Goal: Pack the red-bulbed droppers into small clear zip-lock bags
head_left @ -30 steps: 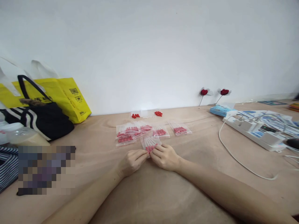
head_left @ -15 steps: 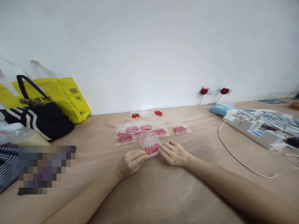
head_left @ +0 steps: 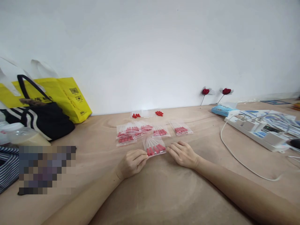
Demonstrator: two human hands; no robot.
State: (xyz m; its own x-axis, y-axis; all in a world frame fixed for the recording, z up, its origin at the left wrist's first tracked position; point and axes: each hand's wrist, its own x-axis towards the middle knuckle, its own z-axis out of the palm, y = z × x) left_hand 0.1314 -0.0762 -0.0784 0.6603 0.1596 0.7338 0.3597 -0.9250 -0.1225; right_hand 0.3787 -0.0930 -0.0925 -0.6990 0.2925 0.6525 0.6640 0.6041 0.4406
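Observation:
Between my hands lies a small clear zip bag (head_left: 155, 144) with several red-ended, pale-stemmed sticks in it, its sealed edge towards me. My left hand (head_left: 132, 162) pinches the bag's near left corner between thumb and fingers. Just past the near right corner, my right hand (head_left: 183, 154) rests on the table with curled fingers and nothing visible in them; whether a fingertip still touches the corner is hard to see. Beyond the bag lie similar filled bags: an overlapping group (head_left: 131, 131), one filled bag (head_left: 160, 131) right behind, and another bag (head_left: 181, 128) farther right.
Loose red pieces (head_left: 159, 113) and flat clear bags (head_left: 147, 113) lie by the wall. A yellow bag (head_left: 70, 100), a black bag (head_left: 58, 122) and a bottle (head_left: 25, 134) stand left. Right are a power strip (head_left: 255, 134), its cable (head_left: 234, 157), a tissue pack (head_left: 223, 110) and papers.
My right hand has slid right along the bag's near edge, off its right corner. The bag has shifted slightly right and shows more fully. My left hand keeps its pinch.

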